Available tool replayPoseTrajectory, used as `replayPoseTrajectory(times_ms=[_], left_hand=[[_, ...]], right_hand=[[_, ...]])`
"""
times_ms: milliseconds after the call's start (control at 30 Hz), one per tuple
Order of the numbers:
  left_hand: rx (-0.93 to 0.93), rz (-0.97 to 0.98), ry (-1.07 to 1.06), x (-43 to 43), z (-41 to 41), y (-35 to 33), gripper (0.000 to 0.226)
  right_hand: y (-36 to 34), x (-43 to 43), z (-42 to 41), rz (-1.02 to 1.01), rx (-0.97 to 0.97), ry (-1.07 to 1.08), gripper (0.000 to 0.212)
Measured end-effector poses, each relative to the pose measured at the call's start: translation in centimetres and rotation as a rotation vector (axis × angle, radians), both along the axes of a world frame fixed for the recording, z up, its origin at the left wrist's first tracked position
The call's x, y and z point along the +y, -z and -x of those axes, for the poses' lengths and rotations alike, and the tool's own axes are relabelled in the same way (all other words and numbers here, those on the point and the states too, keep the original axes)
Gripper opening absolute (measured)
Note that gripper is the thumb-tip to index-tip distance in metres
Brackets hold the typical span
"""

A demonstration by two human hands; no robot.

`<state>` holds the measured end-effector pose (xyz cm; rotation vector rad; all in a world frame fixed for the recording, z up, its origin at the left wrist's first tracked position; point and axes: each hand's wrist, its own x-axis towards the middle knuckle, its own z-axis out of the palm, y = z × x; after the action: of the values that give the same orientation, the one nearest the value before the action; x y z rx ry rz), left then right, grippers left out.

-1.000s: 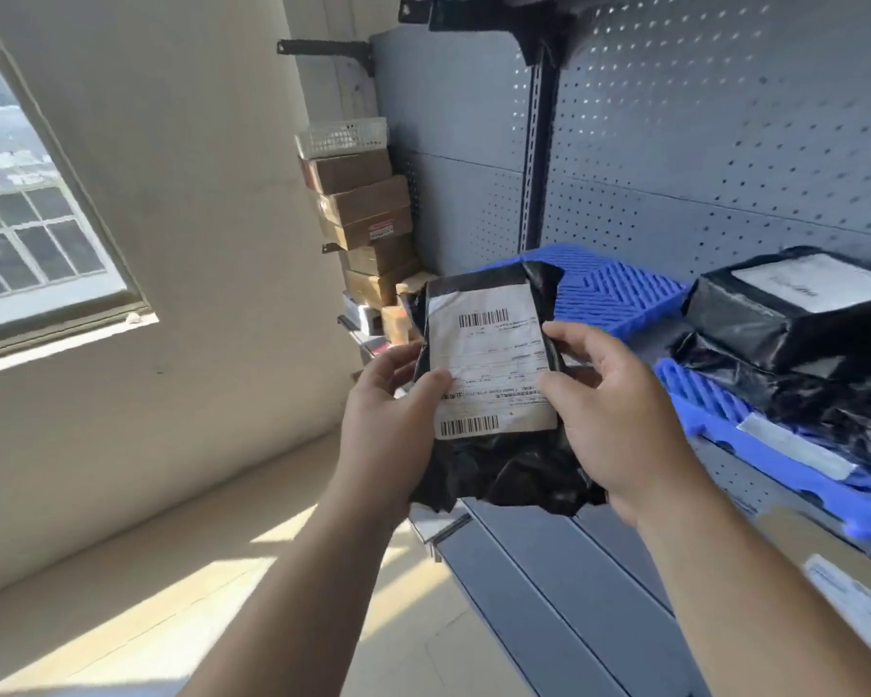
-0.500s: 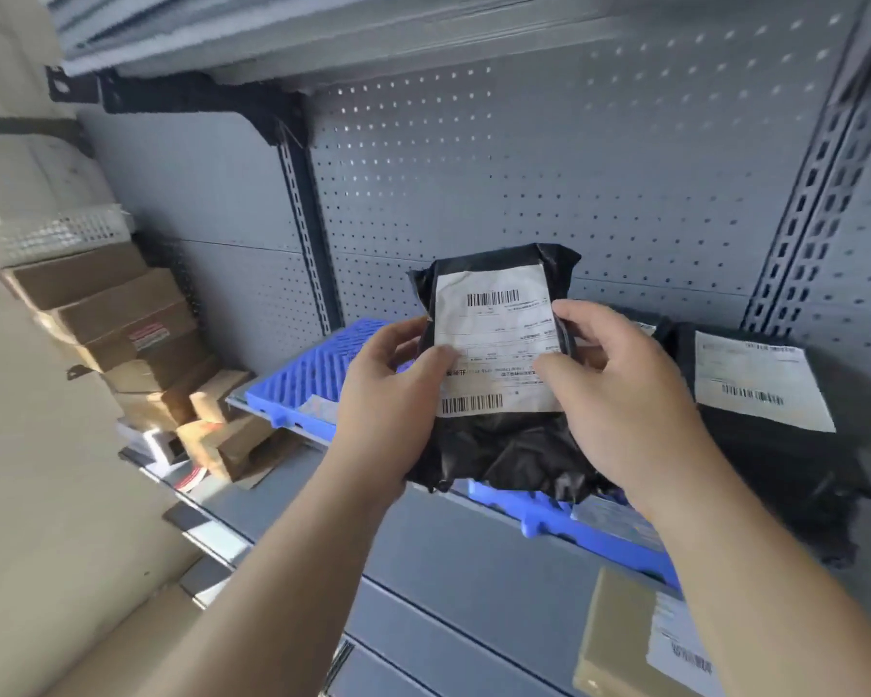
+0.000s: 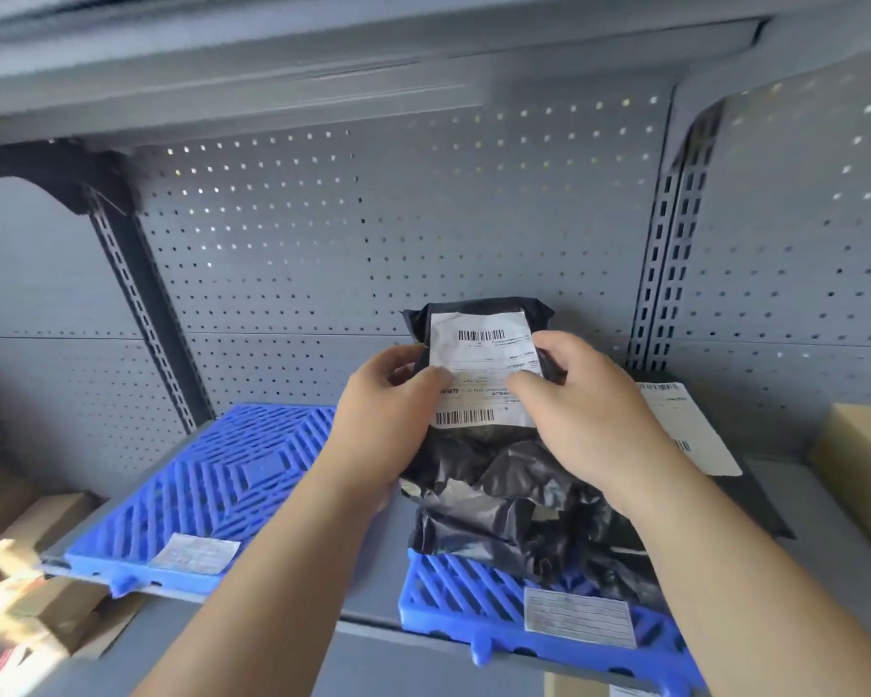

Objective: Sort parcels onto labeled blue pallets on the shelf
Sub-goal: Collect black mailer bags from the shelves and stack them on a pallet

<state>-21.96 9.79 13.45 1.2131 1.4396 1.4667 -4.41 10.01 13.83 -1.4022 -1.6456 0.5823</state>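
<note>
The crumpled black plastic parcel [image 3: 494, 460] is sitting upright between both hands; left hand [image 3: 391, 420] and right hand [image 3: 587, 415] are gripping its sides, thumbs pressing its white label [image 3: 484, 364].

1. I see a white shipping label [image 3: 481, 374] on the black parcel [image 3: 499, 485]. It has a barcode at the top and another at the bottom, and the print between them is too small to read.
2. The paper label [image 3: 194, 553] on the left blue pallet [image 3: 212, 475] is blurred and I can't read it.
3. The ruled label [image 3: 577, 616] on the right blue pallet [image 3: 453, 591] has no legible words.
4. The partly hidden label [image 3: 690, 430] on the second parcel [image 3: 745, 500] is unreadable.
</note>
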Motion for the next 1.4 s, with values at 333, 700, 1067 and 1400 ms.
replayPoseTrajectory(times_ms=[333, 700, 1067, 1400], left_hand=[[0.083, 0.058, 0.126, 2.1, 2.9, 1.7, 0.023], [0.202, -0.063, 0.257, 1.3, 5.0, 1.7, 0.011], [0.500, -0.323, 0.183, -1.4, 4.7, 1.0, 0.043], [0.764, -0.584, 0.181, -8.2, -2.4, -1.1, 0.047]], right_hand=[[-0.8, -0.7, 2.0, 0.027, -0.197, 0.156, 0.059], [-0.8, -2.7, 4.8, -0.034, -0.320, 0.361, 0.057], [0.8, -8.0, 4.0, -0.071, -0.317, 0.562, 0.049], [1.5, -14.6, -1.7, -0.096, -0.384, 0.698, 0.055]])
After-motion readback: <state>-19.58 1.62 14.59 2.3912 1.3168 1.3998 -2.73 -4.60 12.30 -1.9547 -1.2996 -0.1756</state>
